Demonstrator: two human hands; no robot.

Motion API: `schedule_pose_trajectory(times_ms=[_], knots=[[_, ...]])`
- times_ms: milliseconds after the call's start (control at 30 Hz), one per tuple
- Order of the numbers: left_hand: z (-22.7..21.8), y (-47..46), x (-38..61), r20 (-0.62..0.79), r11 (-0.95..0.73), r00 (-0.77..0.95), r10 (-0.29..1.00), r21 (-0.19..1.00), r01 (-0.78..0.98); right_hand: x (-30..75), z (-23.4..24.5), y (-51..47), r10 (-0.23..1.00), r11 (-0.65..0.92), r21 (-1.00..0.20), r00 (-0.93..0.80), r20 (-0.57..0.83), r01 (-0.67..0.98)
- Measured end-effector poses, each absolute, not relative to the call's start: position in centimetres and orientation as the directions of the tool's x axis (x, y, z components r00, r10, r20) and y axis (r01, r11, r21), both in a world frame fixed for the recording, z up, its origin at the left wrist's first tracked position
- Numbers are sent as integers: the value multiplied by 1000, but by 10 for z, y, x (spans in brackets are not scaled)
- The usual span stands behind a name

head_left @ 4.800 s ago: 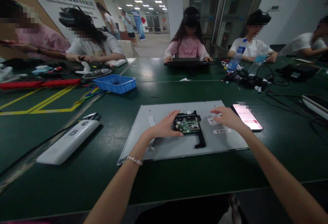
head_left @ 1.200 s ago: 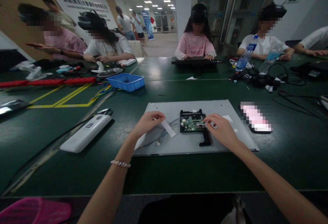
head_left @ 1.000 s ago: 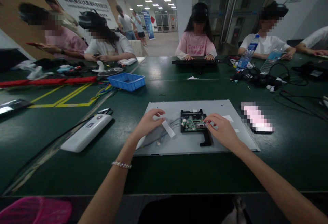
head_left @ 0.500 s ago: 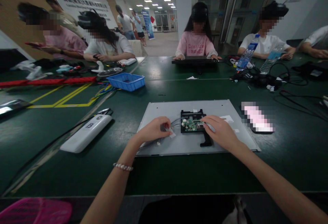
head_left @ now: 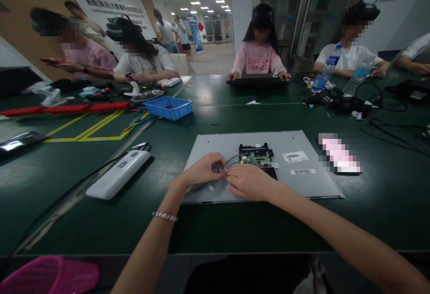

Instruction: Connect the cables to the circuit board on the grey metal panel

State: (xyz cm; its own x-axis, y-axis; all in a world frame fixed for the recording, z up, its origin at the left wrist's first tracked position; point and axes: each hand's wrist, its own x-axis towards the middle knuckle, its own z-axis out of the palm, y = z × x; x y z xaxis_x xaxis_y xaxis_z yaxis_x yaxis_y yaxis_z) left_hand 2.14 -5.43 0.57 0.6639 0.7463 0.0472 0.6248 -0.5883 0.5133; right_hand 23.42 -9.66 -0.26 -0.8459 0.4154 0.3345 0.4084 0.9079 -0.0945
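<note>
A flat grey display panel (head_left: pixel 312 186) lies on the green table. On its back sits a black bracket (head_left: pixel 253 149) with a green circuit board (head_left: pixel 255 161). Thin grey cables (head_left: pixel 233 158) run leftward from the board. My left hand (head_left: pixel 203 169) pinches these cables over the panel's left part, with the thumb and fingertips closed. My right hand (head_left: pixel 250 181) meets it there, its fingertips pinched at a small whitish scrap by the cable that I cannot make out well. The right hand and forearm cover the bracket's lower part.
A white power bank (head_left: pixel 119 174) with a black cable lies to the left, and a phone (head_left: pixel 339 153) to the right. Beyond the panel is a blue tray (head_left: pixel 169 107). Water bottles (head_left: pixel 326 70) and tangled cables stand far right. Several people sit around the table.
My right hand has left the circuit board and moved left to my left hand at the cables. Labels on the panel's right part have come into view. The left hand stays nearly in place.
</note>
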Motion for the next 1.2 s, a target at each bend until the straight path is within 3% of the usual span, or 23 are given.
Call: schedule_pose_trajectory(times_ms=[567,900,1200], knots=[[3,-52,18,29,-501,604,796,592,632,227,-7,-110,475,879,-210,-815,331,427],[-4,-47,17,85,-495,531,843,511,703,224,-7,-114,488,872,-211,-812,319,441],[-4,-49,17,102,-482,511,854,527,700,226,-3,-115,515,856,-231,-804,299,462]])
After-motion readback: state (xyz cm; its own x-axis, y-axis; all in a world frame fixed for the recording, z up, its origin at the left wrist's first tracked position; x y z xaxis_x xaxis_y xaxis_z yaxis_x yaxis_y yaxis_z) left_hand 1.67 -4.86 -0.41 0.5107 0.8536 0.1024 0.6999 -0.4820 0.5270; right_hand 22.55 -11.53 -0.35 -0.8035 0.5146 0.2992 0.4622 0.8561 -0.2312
